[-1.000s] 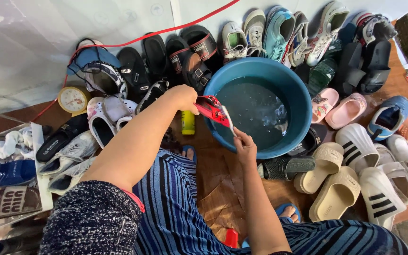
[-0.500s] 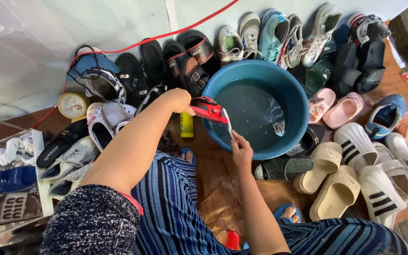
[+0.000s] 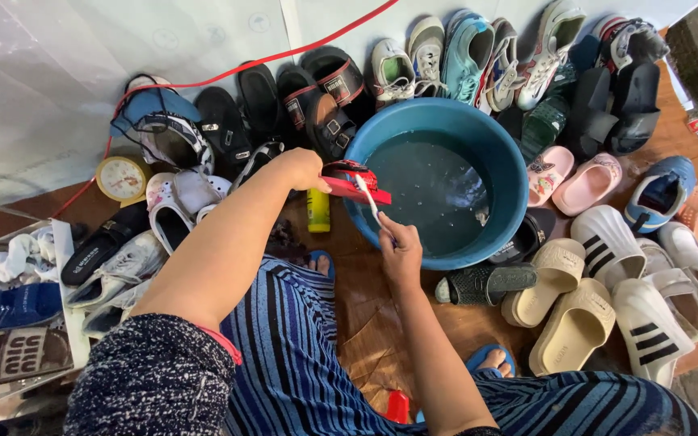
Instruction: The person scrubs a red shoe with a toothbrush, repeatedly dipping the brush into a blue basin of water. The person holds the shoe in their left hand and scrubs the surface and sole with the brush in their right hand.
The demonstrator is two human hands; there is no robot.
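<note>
The left hand point(image 3: 304, 168) has its fingers clamped on a red shoe point(image 3: 351, 181) over the near-left rim of the blue basin point(image 3: 510, 173), while the right hand point(image 3: 399, 246), fingers closed around a toothbrush point(image 3: 369, 202), does best scrubbing with short firm strokes and the shoe tilted so dirty water drips into the basin.
</note>
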